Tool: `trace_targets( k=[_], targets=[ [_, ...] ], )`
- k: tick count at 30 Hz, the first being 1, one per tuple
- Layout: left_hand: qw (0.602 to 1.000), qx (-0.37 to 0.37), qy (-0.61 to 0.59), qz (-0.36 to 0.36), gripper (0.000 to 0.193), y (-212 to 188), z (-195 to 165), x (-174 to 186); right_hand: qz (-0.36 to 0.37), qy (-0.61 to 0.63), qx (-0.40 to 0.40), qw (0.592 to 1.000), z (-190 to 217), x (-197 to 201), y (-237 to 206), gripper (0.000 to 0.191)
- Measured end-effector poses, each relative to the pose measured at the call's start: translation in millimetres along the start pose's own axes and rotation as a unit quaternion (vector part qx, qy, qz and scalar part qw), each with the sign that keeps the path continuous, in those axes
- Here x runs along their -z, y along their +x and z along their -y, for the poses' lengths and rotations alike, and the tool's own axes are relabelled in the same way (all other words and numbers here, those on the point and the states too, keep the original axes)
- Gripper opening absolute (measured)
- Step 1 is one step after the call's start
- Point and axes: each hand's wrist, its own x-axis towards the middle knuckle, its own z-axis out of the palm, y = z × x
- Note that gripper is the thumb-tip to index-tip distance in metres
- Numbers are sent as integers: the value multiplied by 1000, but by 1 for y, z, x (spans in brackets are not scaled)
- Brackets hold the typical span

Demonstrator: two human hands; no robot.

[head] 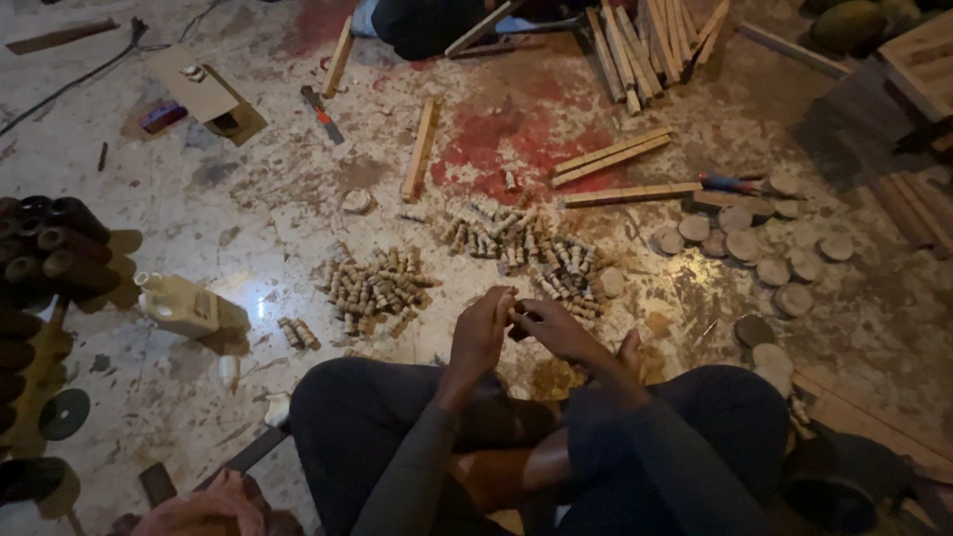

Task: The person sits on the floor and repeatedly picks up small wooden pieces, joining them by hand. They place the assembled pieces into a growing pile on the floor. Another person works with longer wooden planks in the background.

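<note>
I sit cross-legged on a stained floor. My left hand [483, 331] and my right hand [557, 331] meet in front of my knees, fingers pinched together on a small wooden peg [514, 316]. Just beyond the hands lie piles of short wooden pegs: one heap [375, 286] to the left, another [559, 266] straight ahead, and a third [486, 230] further off. Two loose pegs [299, 334] lie at the left.
Round wooden discs [754, 248] are scattered at the right, wooden slats [613, 157] and a bundle of sticks [650, 45] lie beyond. A pale plastic jug [184, 306] lies at left beside dark cylinders [50, 253]. Another person's dark-clothed legs [427, 25] sit at the far top.
</note>
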Motion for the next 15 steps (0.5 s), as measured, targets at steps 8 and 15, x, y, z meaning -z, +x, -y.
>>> trace_targets(
  k=[8,15],
  targets=[
    [997,29,-38,-67,33,-5,19,-22,-150,-325,200,912,-3,-13,-11,11],
    [999,-21,39,-27,32,-8,10,-9,-25,-97,60,993,2,-4,-9,12]
  ],
)
